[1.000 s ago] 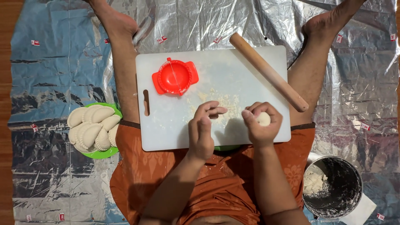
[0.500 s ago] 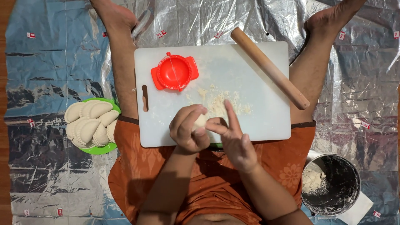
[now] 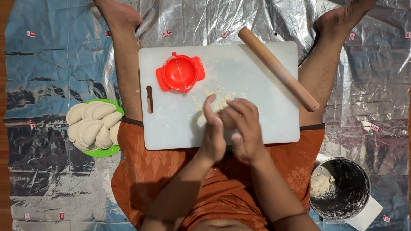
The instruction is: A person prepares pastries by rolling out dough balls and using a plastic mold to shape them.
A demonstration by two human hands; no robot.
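Observation:
My left hand point(image 3: 212, 132) and my right hand point(image 3: 244, 128) are pressed together over the near part of a white cutting board point(image 3: 274, 124). Between the palms sits a small lump of dough point(image 3: 226, 119), mostly hidden. Loose flour point(image 3: 220, 99) is scattered on the board just beyond my fingers. A red round dumpling press point(image 3: 180, 72) lies open on the board's far left. Along the board's right side a wooden rolling pin point(image 3: 278, 68) rests at a slant.
A green plate point(image 3: 105, 150) piled with several shaped dumplings stands at the left on the foil-covered floor point(image 3: 51, 64). A dark metal pot point(image 3: 340, 189) holding flour or dough sits at the near right. My legs flank the board.
My hands have shifted to the right and closed together around the dough; one second ago they were apart, the right one holding the dough.

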